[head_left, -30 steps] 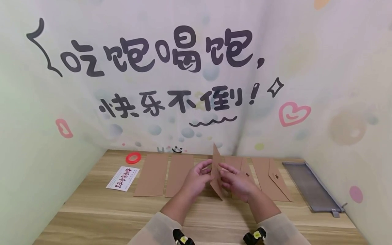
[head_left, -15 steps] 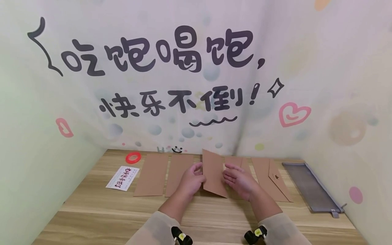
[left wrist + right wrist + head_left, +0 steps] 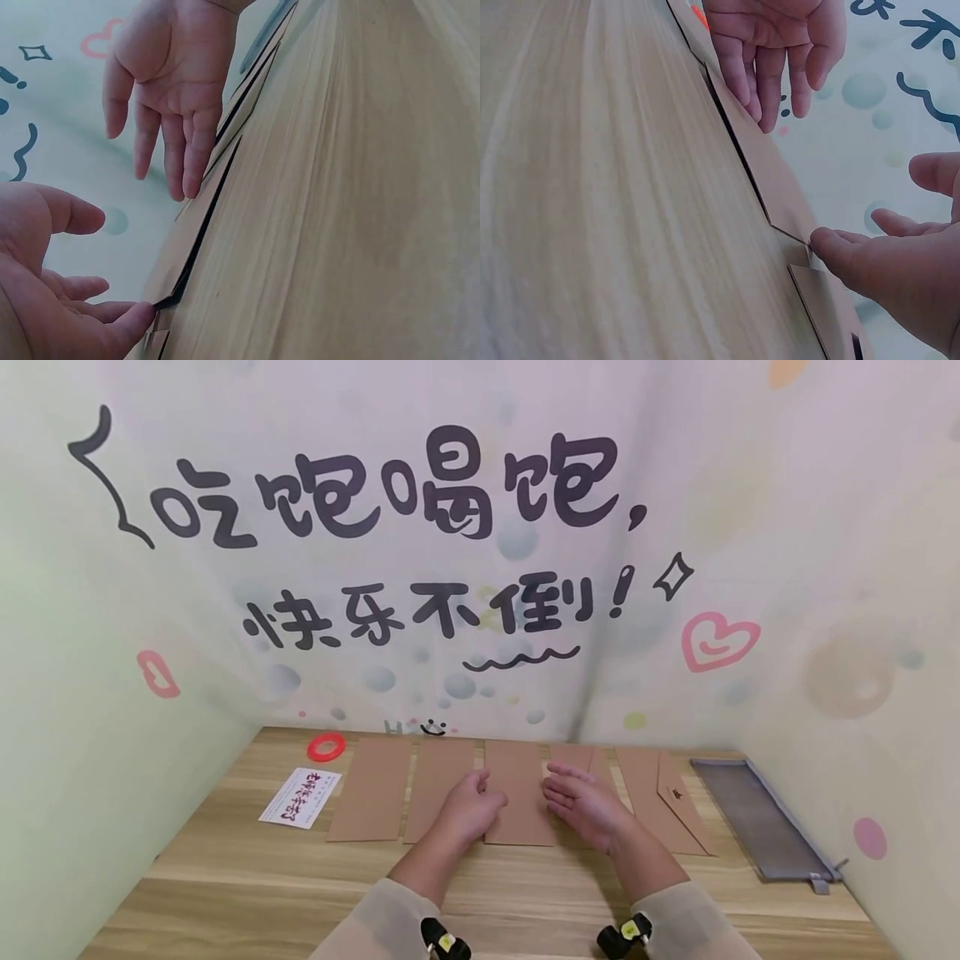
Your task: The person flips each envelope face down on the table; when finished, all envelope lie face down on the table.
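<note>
The middle brown paper envelope [image 3: 519, 793] lies plain side up on the table, with a dark gap under its near edge in the left wrist view. By its left edge is my left hand [image 3: 471, 806], fingers loosely bent, a fingertip at the envelope's corner in the left wrist view. At its right edge my right hand [image 3: 588, 810] has its fingers extended, palm facing inward, the little finger by the edge in the right wrist view. Two plain-faced envelopes lie to the left, one of them [image 3: 442, 777] partly behind my left hand. My right hand partly hides a flap-side envelope [image 3: 576, 755].
Another flap-side envelope [image 3: 652, 802] lies farther right, then a grey mesh pouch [image 3: 765, 818]. A red ring [image 3: 326, 746] and a white printed card [image 3: 300, 797] lie at the left. The wooden table [image 3: 495, 902] ends at a lettered curtain [image 3: 375, 685] behind.
The middle envelope, upright between both hands a second ago, has tipped leftward and down, and now lies on the table. Both hands have released it and stay at its sides.
</note>
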A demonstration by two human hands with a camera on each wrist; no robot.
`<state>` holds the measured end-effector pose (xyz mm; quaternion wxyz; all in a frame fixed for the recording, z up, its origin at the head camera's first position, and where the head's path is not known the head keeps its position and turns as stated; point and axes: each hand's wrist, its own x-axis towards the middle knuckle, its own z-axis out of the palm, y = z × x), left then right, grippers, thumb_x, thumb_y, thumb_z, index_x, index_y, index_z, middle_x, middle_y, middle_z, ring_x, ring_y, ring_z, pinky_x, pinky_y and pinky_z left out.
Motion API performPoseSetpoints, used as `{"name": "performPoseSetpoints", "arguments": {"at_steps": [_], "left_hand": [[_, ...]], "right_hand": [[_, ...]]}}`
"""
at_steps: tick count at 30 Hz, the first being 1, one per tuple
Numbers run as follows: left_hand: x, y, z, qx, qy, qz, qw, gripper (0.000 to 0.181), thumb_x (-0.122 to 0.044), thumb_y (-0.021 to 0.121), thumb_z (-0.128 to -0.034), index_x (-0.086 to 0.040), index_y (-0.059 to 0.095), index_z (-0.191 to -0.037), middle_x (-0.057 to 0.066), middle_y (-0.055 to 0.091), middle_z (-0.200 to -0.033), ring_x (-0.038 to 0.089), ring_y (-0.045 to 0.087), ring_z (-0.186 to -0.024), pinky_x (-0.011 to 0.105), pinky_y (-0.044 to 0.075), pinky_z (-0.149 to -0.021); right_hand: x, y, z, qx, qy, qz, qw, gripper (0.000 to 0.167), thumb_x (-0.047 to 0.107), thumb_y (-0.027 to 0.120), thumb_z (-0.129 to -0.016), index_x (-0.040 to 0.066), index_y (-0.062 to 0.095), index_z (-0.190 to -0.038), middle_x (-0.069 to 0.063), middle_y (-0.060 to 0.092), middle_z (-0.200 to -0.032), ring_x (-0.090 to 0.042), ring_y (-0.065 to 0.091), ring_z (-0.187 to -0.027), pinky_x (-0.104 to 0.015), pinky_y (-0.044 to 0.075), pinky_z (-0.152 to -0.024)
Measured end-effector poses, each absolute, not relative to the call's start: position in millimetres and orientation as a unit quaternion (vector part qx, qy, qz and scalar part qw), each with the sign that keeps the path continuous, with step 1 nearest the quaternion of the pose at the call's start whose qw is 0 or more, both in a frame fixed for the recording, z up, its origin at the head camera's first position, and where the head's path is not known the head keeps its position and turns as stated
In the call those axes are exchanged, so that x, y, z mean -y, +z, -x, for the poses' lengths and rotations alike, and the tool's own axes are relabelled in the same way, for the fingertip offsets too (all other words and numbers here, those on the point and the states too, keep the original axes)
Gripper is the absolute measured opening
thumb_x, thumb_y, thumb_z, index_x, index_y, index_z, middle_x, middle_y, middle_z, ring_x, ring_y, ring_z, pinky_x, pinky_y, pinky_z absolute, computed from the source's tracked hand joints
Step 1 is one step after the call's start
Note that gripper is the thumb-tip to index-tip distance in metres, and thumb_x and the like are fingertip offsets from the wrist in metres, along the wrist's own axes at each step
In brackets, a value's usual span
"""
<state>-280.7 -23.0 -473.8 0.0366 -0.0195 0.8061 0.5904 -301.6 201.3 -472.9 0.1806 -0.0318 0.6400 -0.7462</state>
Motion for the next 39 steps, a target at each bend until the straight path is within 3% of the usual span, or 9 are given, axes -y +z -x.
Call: {"name": "performPoseSetpoints", "arguments": {"at_steps": [14, 17, 21, 23, 28, 32, 35, 39], "left_hand": [[22.6, -471.3, 277.9, -0.81, 0.586, 0.002, 0.028, 0.07, -0.019, 0.069, -0.0929, -0.001, 0.049, -0.157, 0.025, 0.05, -0.162, 0.045, 0.046, -0.153, 0.058, 0.039, -0.127], [18.3, -471.7, 278.6, -0.79, 0.613, -0.017, 0.019, 0.066, -0.016, 0.069, -0.0927, 0.0, 0.051, -0.154, 0.023, 0.053, -0.161, 0.046, 0.048, -0.151, 0.058, 0.041, -0.125], [9.4, -474.9, 280.4, -0.769, 0.638, -0.037, 0.015, 0.059, -0.015, 0.069, -0.0936, -0.001, 0.056, -0.149, 0.021, 0.057, -0.157, 0.047, 0.052, -0.146, 0.059, 0.046, -0.12], [3.9, -476.5, 280.6, -0.763, 0.645, -0.038, 0.018, 0.058, -0.013, 0.069, -0.0938, -0.001, 0.056, -0.149, 0.021, 0.057, -0.157, 0.047, 0.052, -0.145, 0.059, 0.047, -0.119], [-15.5, -477.2, 278.6, -0.767, 0.64, -0.035, 0.034, 0.061, -0.016, 0.071, -0.0933, -0.003, 0.056, -0.151, 0.018, 0.058, -0.156, 0.043, 0.055, -0.142, 0.058, 0.049, -0.117], [-33.1, -474.6, 276.0, -0.759, 0.648, -0.035, 0.058, 0.063, -0.019, 0.073, -0.0927, -0.009, 0.056, -0.152, 0.013, 0.057, -0.157, 0.039, 0.055, -0.143, 0.054, 0.051, -0.116], [-45.4, -474.7, 274.3, -0.752, 0.655, -0.035, 0.068, 0.062, -0.019, 0.074, -0.0923, -0.012, 0.057, -0.152, 0.01, 0.056, -0.158, 0.036, 0.055, -0.142, 0.05, 0.054, -0.113], [-59.8, -478.2, 271.5, -0.754, 0.652, -0.034, 0.066, 0.058, -0.021, 0.075, -0.092, -0.015, 0.06, -0.148, 0.008, 0.058, -0.156, 0.034, 0.057, -0.137, 0.047, 0.056, -0.107]], "right_hand": [[-199.6, -472.6, 304.4, -0.664, -0.73, 0.036, 0.156, 0.059, 0.016, 0.043, -0.115, -0.007, 0.023, -0.165, -0.032, 0.026, -0.173, -0.045, 0.029, -0.162, -0.055, 0.028, -0.133], [-206.6, -464.0, 304.3, -0.671, -0.73, 0.026, 0.126, 0.056, 0.019, 0.046, -0.115, -0.005, 0.03, -0.163, -0.024, 0.044, -0.165, -0.033, 0.048, -0.152, -0.047, 0.039, -0.129], [-221.5, -453.7, 303.3, -0.688, -0.717, 0.032, 0.107, 0.055, 0.022, 0.047, -0.115, -0.003, 0.034, -0.162, -0.009, 0.059, -0.15, -0.009, 0.066, -0.125, -0.033, 0.053, -0.114], [-230.5, -450.8, 302.0, -0.696, -0.709, 0.034, 0.107, 0.056, 0.024, 0.047, -0.115, -0.003, 0.032, -0.162, -0.009, 0.058, -0.151, -0.002, 0.067, -0.117, -0.03, 0.055, -0.111], [-258.1, -448.4, 297.5, -0.72, -0.685, 0.02, 0.105, 0.06, 0.027, 0.047, -0.115, -0.002, 0.028, -0.164, -0.016, 0.05, -0.16, 0.001, 0.066, -0.115, -0.029, 0.055, -0.111], [-281.3, -451.0, 297.8, -0.736, -0.671, 0.017, 0.092, 0.062, 0.029, 0.045, -0.116, -0.004, 0.024, -0.164, -0.008, 0.057, -0.151, 0.002, 0.066, -0.114, -0.027, 0.056, -0.108], [-296.0, -454.8, 300.1, -0.735, -0.671, 0.018, 0.093, 0.063, 0.028, 0.042, -0.117, -0.005, 0.02, -0.165, -0.016, 0.053, -0.156, -0.001, 0.065, -0.119, -0.024, 0.054, -0.109], [-311.1, -461.4, 303.1, -0.741, -0.662, 0.013, 0.108, 0.067, 0.028, 0.042, -0.117, -0.006, 0.015, -0.167, -0.033, 0.033, -0.168, -0.013, 0.062, -0.134, -0.027, 0.051, -0.115]]}}
